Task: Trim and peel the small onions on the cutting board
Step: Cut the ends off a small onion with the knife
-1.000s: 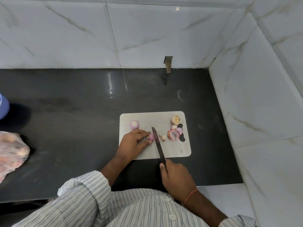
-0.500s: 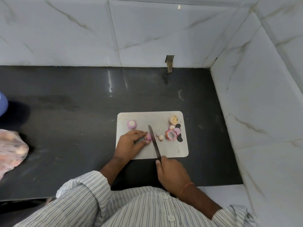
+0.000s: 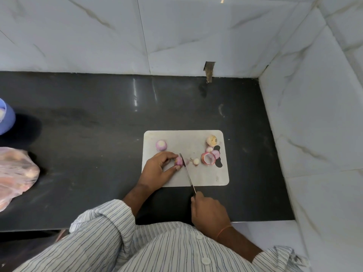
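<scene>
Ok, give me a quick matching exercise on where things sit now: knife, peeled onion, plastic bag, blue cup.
Things:
1. knife
2. peeled onion
3. plastic bag
4. blue cup

Places:
A. far left of the counter, nearer the person
B. far-left corner of the cutting board
C. gripped by the right hand, blade at the onion pinched by the left hand
D. left edge of view, beyond the bag

Pairs: 1-C, 2-B, 3-A, 4-D
</scene>
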{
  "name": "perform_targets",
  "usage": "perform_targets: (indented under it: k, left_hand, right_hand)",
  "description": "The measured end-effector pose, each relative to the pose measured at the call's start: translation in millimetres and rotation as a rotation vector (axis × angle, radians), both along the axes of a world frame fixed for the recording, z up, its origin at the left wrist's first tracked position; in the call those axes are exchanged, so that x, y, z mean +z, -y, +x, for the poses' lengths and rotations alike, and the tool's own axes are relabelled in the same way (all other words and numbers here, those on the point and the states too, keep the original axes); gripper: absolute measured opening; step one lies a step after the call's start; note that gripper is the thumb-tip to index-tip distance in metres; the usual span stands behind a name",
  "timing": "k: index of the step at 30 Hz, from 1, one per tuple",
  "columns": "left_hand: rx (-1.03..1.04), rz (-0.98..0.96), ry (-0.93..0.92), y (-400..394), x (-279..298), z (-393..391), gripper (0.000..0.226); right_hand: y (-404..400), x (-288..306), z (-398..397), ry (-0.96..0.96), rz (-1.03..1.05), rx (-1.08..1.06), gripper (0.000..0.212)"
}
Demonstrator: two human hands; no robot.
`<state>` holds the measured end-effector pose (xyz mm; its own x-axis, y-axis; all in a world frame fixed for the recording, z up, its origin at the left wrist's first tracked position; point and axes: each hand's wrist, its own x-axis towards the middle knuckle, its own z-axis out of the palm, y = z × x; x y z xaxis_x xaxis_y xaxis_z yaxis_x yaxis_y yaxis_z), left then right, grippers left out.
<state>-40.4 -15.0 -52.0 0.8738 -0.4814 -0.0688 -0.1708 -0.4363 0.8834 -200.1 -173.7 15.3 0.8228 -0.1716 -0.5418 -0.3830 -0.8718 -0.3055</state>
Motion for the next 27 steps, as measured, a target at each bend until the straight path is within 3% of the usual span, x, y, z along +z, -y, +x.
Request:
perform_targets:
  k: [17, 20, 23, 27]
  left_hand:
    - [-0.021, -0.067, -0.129, -2, 4, 3, 0.032]
    - [-0.069, -0.029, -0.093, -2, 5, 3, 0.048]
    - [-0.134, 0.055, 0.044, -4, 6, 6, 0.042]
    - [-0.187, 0.106, 0.071, -2, 10, 8, 0.041]
  right_hand:
    - [13, 2, -20, -0.024, -0.118, -0.026, 0.030]
    - [14, 1, -21, -0.008, -0.119, -0.047, 0.033]
    - [15, 2, -23, 0.031, -0.111, -0.068, 0.034]
    - [17, 4, -27, 0.097, -0.082, -0.064, 0.039]
